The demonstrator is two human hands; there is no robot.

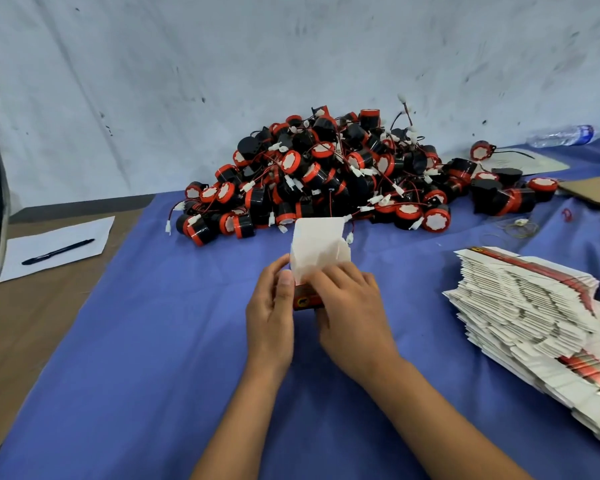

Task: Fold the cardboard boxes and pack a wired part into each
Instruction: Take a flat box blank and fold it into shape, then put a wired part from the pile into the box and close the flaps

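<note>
1. Head camera view looks down on a desk covered with a blue cloth [153, 341], where a person works with two bare hands.
2. At the middle, both hands hold a small cardboard box [317, 251], white inside with a red and black printed outer face, its white flaps standing open and pointing away from the person.
3. The left hand [271, 317] wraps the box's left side, thumb laid along the near edge; its grip is curled round the box.
4. The right hand [350, 306] covers the box's right side, fingers bent over the white flap and pinching it; the grip is closed on the cardboard.
5. Just beyond the box lies a large heap of black round wired parts with red rims and white faces [326, 178], red and black wires and white plugs tangled through it. The heap rests against a scuffed white wall [222, 64].
6. To the right, near the desk edge, sits a leaning stack of flat, unfolded white cardboard boxes with red printed strips [534, 313].
7. Far right at the back lies a clear plastic water bottle with a blue label [561, 135], on its side.
8. On the left, off the cloth, a white sheet of paper [66, 237] carries a black pen [58, 251].
9. A brown cardboard sheet [596, 194] shows at the right edge.
</note>
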